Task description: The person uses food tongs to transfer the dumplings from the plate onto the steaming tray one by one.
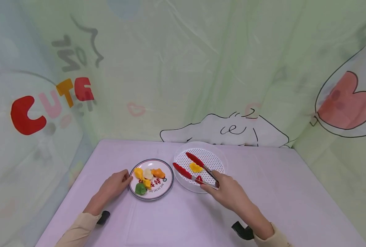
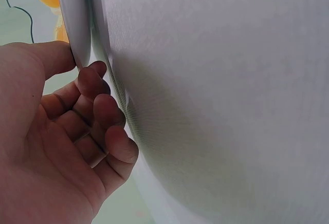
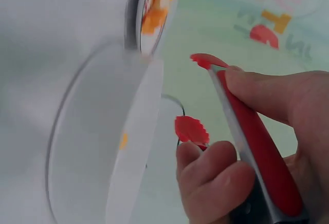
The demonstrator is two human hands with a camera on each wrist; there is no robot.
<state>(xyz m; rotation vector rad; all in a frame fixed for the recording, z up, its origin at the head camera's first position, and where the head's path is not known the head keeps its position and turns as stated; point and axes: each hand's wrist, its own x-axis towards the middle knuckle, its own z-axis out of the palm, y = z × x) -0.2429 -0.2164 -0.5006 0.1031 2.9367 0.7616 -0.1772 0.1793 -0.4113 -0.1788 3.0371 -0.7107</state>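
My left hand (image 1: 115, 185) pinches the near-left rim of a round white plate (image 1: 152, 196), thumb on top and index finger underneath in the left wrist view. On the plate lie several small dumpling-like pieces: yellow, white, orange (image 1: 158, 173) and green (image 1: 141, 189). The right hand (image 1: 230, 192) grips metal tongs (image 1: 183, 170) with red tips and red handle grips. Their arms are spread over a round white perforated tray (image 1: 213, 160), with nothing between the tips. Inside that tray sit a yellow piece (image 1: 196, 167) and a red piece (image 1: 199, 178), partly hidden by the tongs.
Plate and tray stand side by side on a table with a pale lilac cloth (image 1: 263, 178). Printed curtains (image 1: 183, 68) enclose the table at the back and both sides. Each wrist wears a black band (image 1: 243, 230).
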